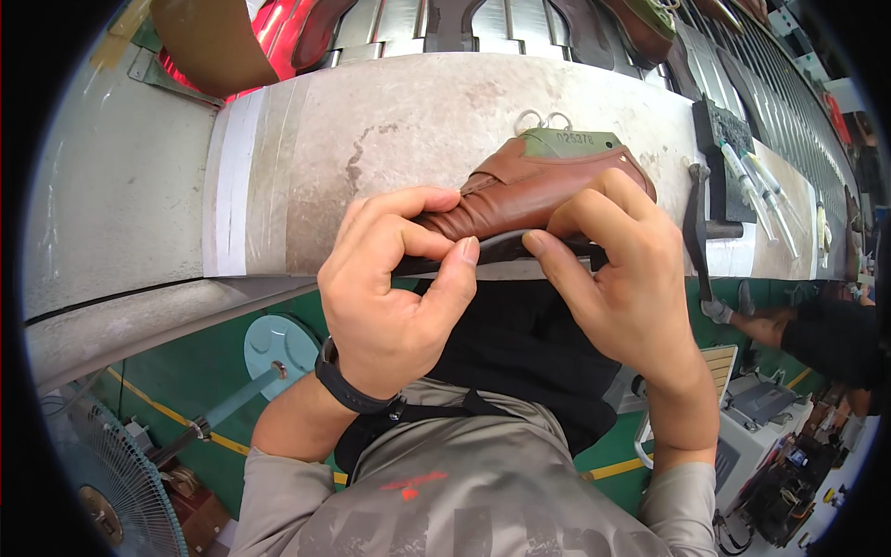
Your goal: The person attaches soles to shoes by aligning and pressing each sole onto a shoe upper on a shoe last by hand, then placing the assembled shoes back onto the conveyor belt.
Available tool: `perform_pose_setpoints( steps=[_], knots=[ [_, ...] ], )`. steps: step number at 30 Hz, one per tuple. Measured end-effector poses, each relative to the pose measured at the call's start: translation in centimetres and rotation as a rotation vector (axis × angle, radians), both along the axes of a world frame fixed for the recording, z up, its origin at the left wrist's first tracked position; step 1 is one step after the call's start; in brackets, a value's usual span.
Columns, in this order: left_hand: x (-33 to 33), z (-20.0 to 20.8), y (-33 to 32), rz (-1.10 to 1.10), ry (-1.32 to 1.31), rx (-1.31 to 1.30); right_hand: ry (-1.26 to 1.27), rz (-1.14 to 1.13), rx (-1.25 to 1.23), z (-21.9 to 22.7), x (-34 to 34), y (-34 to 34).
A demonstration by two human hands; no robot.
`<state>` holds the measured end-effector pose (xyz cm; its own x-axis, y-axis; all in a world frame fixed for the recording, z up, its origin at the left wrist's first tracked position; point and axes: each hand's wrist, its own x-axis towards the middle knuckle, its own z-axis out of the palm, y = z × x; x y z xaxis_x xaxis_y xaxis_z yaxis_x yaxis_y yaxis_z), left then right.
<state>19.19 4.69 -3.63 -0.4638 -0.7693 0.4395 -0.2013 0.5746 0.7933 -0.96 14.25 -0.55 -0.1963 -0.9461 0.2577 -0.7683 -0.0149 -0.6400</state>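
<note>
Gripping a brown leather shoe upper (534, 190) on its green last at the near edge of the worn bench (371, 121), sole side toward the body, prob. so both hands can work the dark sole edge (506, 248). L hand (394, 297) pinches that edge w/ thumb + curled forefinger; R hand (622, 278) has thumb under, fingers pressed over the upper. Shoe sits between the 2 hands, fingertips nearly meeting at the edge.

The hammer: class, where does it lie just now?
In the head view, the hammer lies on the grey workbench, right of the brown shoe, beside the white syringes.
</note>
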Motion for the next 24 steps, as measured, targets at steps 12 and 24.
perform_pose_setpoints(
  steps=[12, 24],
  knots=[
    [0.1, 0.6, 0.1, -0.026, -0.063, 0.028, 0.007, 0.029, 0.159, 1.7, -0.5, -1.1],
    [4.6, -2.1, -1.6, -0.295, -0.006, 0.254, -0.007, -0.003, 0.24, 2.3, -1.2, -2.8]
  ],
)
